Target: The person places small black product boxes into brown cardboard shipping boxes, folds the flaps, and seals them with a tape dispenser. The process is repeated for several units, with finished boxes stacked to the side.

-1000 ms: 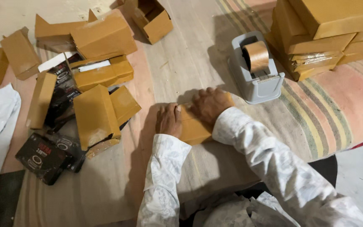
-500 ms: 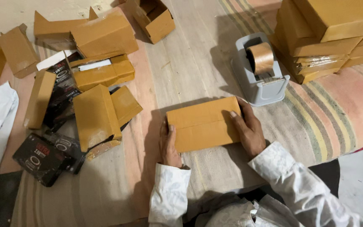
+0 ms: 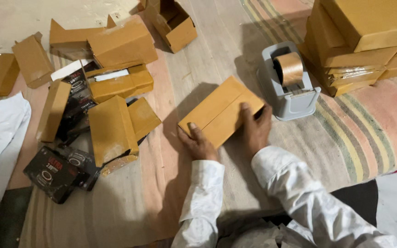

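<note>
Head view: your left hand [image 3: 200, 143] grips the near-left corner of a closed brown cardboard box [image 3: 220, 111] lying flat and askew on the striped mat [image 3: 359, 138], while your right hand [image 3: 255, 130] presses its near-right edge, fingers curled over the rim. Just right of the box stands a grey tape dispenser [image 3: 290, 82] with a brown roll; far right, a stack of closed boxes [image 3: 364, 41]; left, scattered folded cartons [image 3: 111, 131] and black packets [image 3: 53, 172].

Closed box [image 3: 219, 110] between hands, tape dispenser [image 3: 290, 82] right, loose boxes [image 3: 111, 124] left
</note>
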